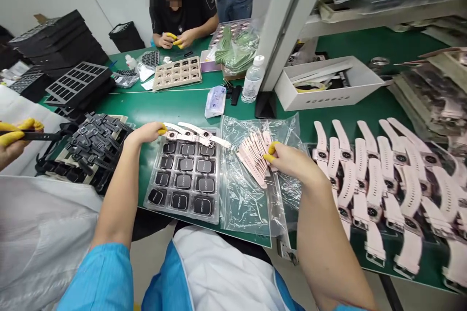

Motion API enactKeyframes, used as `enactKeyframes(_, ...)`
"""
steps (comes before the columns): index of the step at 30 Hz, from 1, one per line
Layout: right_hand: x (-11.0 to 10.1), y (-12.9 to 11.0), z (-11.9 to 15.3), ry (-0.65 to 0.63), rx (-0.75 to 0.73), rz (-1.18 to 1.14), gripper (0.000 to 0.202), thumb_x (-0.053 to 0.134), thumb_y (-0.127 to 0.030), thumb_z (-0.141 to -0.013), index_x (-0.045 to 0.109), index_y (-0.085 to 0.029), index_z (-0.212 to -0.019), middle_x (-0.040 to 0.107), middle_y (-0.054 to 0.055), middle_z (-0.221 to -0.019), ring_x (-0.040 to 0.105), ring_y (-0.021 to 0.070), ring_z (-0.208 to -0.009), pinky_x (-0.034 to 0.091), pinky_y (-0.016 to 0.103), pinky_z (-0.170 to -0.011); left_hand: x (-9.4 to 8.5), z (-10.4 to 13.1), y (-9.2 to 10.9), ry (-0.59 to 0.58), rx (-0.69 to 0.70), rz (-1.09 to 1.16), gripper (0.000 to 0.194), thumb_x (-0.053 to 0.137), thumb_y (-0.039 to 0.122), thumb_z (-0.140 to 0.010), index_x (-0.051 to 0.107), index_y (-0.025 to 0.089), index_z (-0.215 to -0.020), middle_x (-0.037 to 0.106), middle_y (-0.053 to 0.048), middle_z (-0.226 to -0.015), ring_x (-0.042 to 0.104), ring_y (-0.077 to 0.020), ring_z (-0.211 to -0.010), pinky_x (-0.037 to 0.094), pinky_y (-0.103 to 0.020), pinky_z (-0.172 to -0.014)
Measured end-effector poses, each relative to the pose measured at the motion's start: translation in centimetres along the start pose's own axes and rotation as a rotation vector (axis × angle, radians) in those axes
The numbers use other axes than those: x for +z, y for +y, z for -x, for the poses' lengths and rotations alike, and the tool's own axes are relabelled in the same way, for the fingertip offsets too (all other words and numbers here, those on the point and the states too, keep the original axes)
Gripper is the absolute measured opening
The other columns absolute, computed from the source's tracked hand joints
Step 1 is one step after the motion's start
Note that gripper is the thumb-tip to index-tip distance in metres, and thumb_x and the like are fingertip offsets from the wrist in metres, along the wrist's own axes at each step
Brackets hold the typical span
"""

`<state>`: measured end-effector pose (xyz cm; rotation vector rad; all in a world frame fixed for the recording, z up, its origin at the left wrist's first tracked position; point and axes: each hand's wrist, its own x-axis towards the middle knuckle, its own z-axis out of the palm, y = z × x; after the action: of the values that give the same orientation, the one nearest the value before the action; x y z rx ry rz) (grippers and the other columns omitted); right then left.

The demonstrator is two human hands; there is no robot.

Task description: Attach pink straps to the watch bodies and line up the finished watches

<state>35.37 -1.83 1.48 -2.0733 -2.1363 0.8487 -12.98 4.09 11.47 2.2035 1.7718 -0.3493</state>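
Observation:
My left hand, yellow covers on its fingertips, is closed at the end of a pale pink watch strap at the tray's top left. The clear plastic tray holds black square watch faces in rows. Three pale watches with straps lie across its far row. My right hand, also with yellow fingertip covers, pinches at the edge of a fanned bunch of pink watch straps. That bunch lies on a clear plastic bag to the right of the tray. The exact grip of both hands is partly hidden.
Rows of pink-strapped watches lie at right. A white box and a clear bottle stand behind the bag. Black watches are heaped at left, near a co-worker's hand. Another person sits opposite.

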Motion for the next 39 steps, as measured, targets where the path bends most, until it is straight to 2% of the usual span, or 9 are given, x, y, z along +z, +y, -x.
enactKeyframes(7, 0.3, 0.7, -0.5, 0.027, -0.032, 0.000, 0.007, 0.057, -0.028, -0.091, 0.057, -0.023, -0.087, 0.067, 0.005, -0.075, 0.061, 0.0214, -0.067, 0.035, 0.030, -0.062, 2.5, -1.7, -0.7, 0.165, -0.067, -0.005, 0.025, 0.052, 0.015, -0.089, 0.067, 0.016, -0.109, 0.070, -0.014, -0.112, 0.062, -0.0283, -0.106, 0.046, -0.041, -0.098)
enactKeyframes(11, -0.6, 0.8, -0.2, 0.145, 0.054, -0.122, 0.004, 0.057, -0.026, -0.092, 0.056, -0.022, -0.090, 0.067, 0.007, -0.074, 0.061, 0.0239, -0.068, 0.038, 0.032, -0.062, 4.1, -0.5, 0.5, 0.387, -0.127, 0.002, 0.022, 0.053, 0.024, -0.096, 0.065, 0.014, -0.113, 0.062, -0.020, -0.121, 0.053, -0.0343, -0.122, 0.042, -0.050, -0.108)
enactKeyframes(14, -1.0, 0.2, 0.1, 0.272, -0.007, -0.473, 0.012, 0.061, -0.035, -0.094, 0.057, -0.023, -0.095, 0.067, 0.004, -0.071, 0.062, 0.0222, -0.065, 0.043, 0.032, -0.060, 4.6, 1.3, 4.1, 0.472, -0.007, 0.121, 0.019, 0.052, 0.025, -0.100, 0.066, 0.015, -0.108, 0.064, -0.017, -0.119, 0.055, -0.0310, -0.119, 0.047, -0.047, -0.104)
enactKeyframes(17, -0.8, -1.2, 0.2, 0.391, -0.149, -0.869, 0.030, 0.071, -0.051, -0.091, 0.060, -0.023, -0.094, 0.062, -0.001, -0.069, 0.055, 0.0169, -0.057, 0.044, 0.029, -0.054, 5.1, 2.8, 9.8, 0.365, 0.255, 0.186, 0.022, 0.051, 0.030, -0.104, 0.068, 0.018, -0.110, 0.068, -0.011, -0.114, 0.060, -0.0259, -0.113, 0.050, -0.042, -0.102)
enactKeyframes(20, -0.2, -2.8, 0.3, 0.484, -0.240, -1.107, 0.044, 0.079, -0.063, -0.083, 0.062, -0.023, -0.085, 0.053, -0.004, -0.063, 0.047, 0.0128, -0.051, 0.042, 0.026, -0.050, 5.5, 3.7, 14.9, 0.249, 0.340, -0.022, 0.030, 0.052, 0.031, -0.104, 0.070, 0.013, -0.119, 0.067, -0.016, -0.120, 0.059, -0.0311, -0.117, 0.050, -0.046, -0.101)
enactKeyframes(23, 0.4, -3.9, 0.4, 0.529, -0.247, -1.242, 0.053, 0.082, -0.069, -0.077, 0.058, -0.022, -0.072, 0.051, -0.005, -0.062, 0.046, 0.0108, -0.050, 0.041, 0.024, -0.046, 5.5, 4.0, 17.3, 0.199, 0.315, -0.234, 0.034, 0.051, 0.026, -0.101, 0.068, 0.006, -0.123, 0.066, -0.020, -0.125, 0.057, -0.0365, -0.121, 0.050, -0.049, -0.098)
enactKeyframes(29, 0.6, -5.9, 1.4, 0.259, -0.291, -1.500, 0.059, 0.085, -0.075, -0.071, 0.059, -0.022, -0.076, 0.060, -0.002, -0.071, 0.060, 0.0134, -0.059, 0.055, 0.026, -0.051, 5.8, 3.0, 17.4, 0.221, 0.346, -0.330, 0.032, 0.049, 0.021, -0.098, 0.069, 0.006, -0.119, 0.067, -0.022, -0.125, 0.060, -0.0357, -0.118, 0.051, -0.048, -0.094)
enactKeyframes(33, 0.8, -7.7, 2.3, 0.030, -0.311, -1.603, 0.058, 0.079, -0.073, -0.080, 0.051, -0.023, -0.071, 0.049, -0.004, -0.059, 0.046, 0.0109, -0.047, 0.051, 0.027, -0.048, 5.9, 1.9, 17.1, 0.269, 0.358, -0.287, 0.029, 0.043, 0.013, -0.099, 0.069, 0.007, -0.109, 0.070, -0.024, -0.115, 0.063, -0.0363, -0.115, 0.052, -0.049, -0.092)
enactKeyframes(39, 2.3, -9.6, 3.0, -0.209, -0.288, -1.672, 0.044, 0.073, -0.056, -0.090, 0.047, -0.024, -0.077, 0.048, -0.004, -0.064, 0.040, 0.0113, -0.050, 0.040, 0.025, -0.045, 4.1, 1.9, 16.2, 0.289, 0.322, 0.253, 0.014, 0.054, 0.031, -0.098, 0.060, 0.020, -0.102, 0.071, -0.010, -0.087, 0.068, -0.0257, -0.079, 0.055, -0.040, -0.074)
